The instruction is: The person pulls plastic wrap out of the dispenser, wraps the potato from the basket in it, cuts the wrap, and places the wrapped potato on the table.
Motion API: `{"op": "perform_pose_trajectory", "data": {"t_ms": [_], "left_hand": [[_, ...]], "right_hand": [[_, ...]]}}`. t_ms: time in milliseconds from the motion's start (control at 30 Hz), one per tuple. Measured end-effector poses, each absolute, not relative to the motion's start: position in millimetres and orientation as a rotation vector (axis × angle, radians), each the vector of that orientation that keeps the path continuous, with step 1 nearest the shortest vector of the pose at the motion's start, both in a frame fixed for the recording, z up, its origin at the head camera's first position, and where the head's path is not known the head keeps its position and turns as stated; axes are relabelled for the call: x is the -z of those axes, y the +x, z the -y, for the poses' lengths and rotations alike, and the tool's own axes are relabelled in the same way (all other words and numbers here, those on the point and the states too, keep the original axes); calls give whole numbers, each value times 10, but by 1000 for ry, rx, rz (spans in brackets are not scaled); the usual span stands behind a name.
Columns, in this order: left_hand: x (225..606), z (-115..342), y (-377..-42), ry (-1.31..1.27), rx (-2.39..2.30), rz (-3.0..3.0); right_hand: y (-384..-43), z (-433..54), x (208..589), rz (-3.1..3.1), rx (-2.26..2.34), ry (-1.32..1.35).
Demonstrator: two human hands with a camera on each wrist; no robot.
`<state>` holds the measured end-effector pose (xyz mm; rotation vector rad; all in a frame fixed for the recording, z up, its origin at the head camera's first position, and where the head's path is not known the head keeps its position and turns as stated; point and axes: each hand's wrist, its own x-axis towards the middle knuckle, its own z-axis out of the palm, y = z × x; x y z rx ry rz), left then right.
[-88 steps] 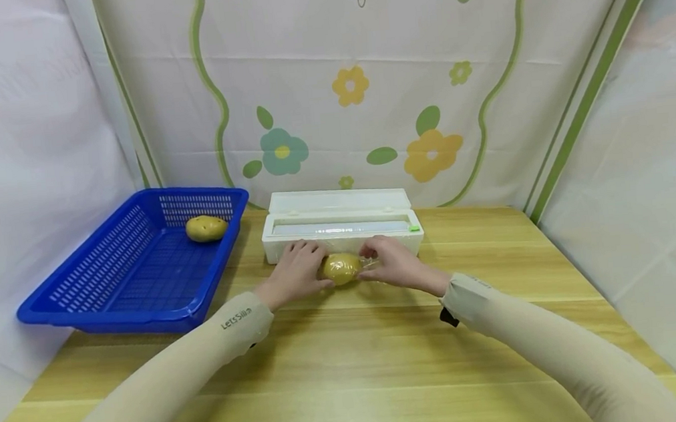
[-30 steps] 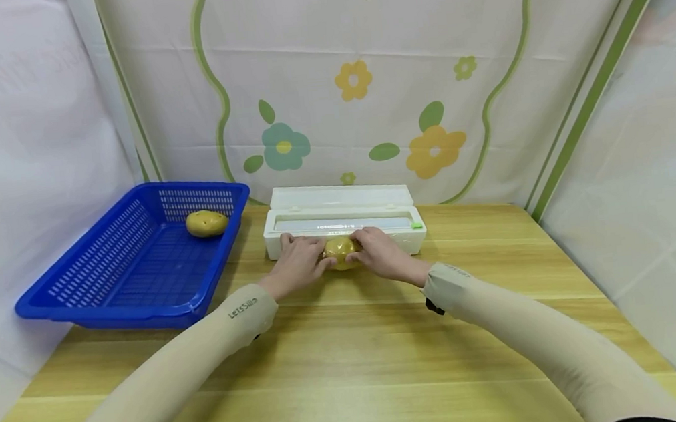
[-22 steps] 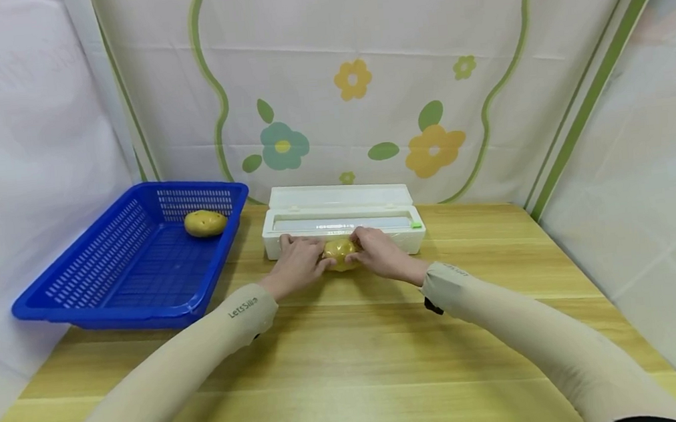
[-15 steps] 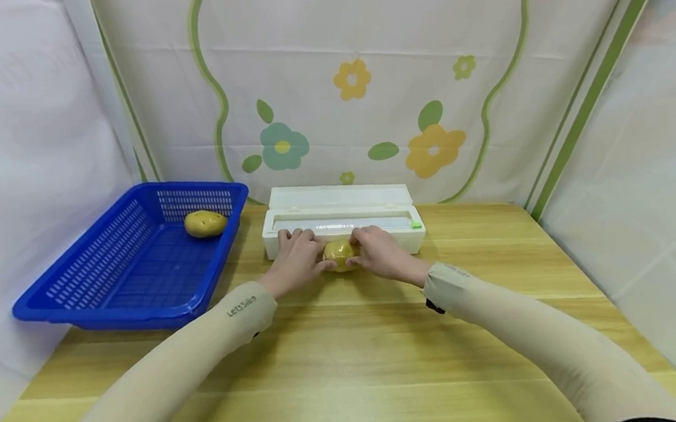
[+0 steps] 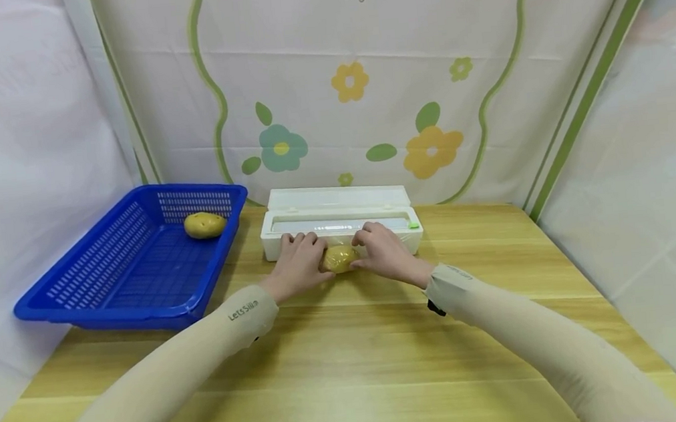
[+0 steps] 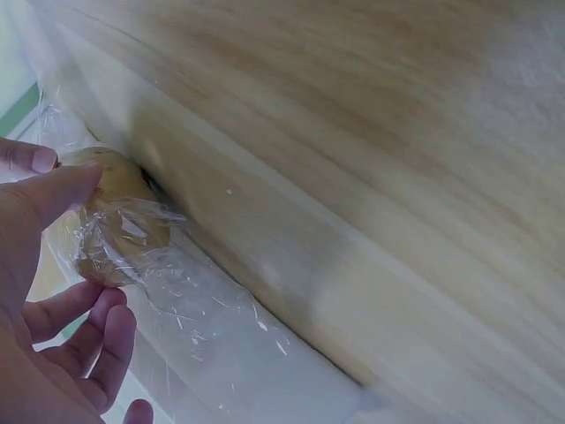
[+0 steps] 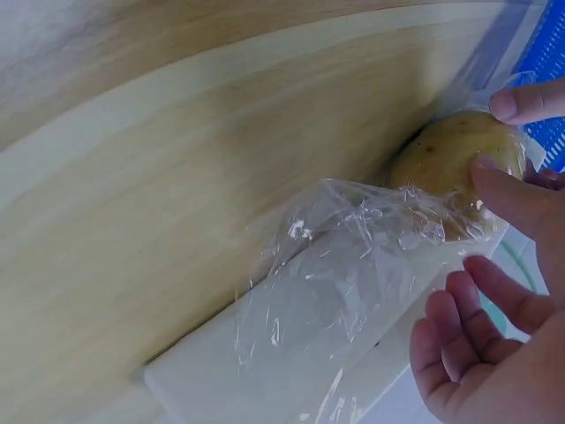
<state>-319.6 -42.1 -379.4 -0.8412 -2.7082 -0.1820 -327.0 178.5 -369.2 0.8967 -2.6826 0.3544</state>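
A potato point(image 5: 339, 259) in clear plastic wrap lies in front of a white cling film dispenser box point(image 5: 403, 239). My left hand point(image 5: 299, 266) holds it at its left end, the thumb on one side and a finger on the other. At the right end my right hand point(image 5: 385, 255) touches the potato with the thumb. Its other fingers are loosely bent and stand off the potato, as the right wrist view shows. Loose film point(image 7: 318, 265) runs from the potato across the box front, crumpled near the hands. The potato's underside is hidden.
The dispenser's white lid point(image 5: 337, 197) stands raised at the back, and a green slider point(image 5: 414, 225) sits at its right end. A blue plastic basket point(image 5: 106, 318) on the left holds another potato point(image 5: 204, 225). A floral cloth point(image 5: 330, 124) hangs behind the wooden table point(image 5: 352, 370).
Both hands had drawn closer together around the potato and pushed it toward the box. Since then the right hand's fingers have lifted away from it. The left hand still holds on.
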Motion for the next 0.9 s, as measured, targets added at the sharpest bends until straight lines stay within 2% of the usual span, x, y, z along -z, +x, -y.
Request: {"op": "perform_pose_trajectory", "data": {"t_ms": [233, 633, 900], "left_hand": [[3813, 415, -3171, -855, 178, 2720], [3812, 377, -3116, -903, 131, 2694], [3815, 336, -3076, -944, 91, 2672]], "right_hand": [[-3232, -1974, 3627, 2660, -649, 858], [-3278, -2705, 3543, 2579, -1005, 442], [-3334, -2896, 3618, 2598, -1087, 453]]}}
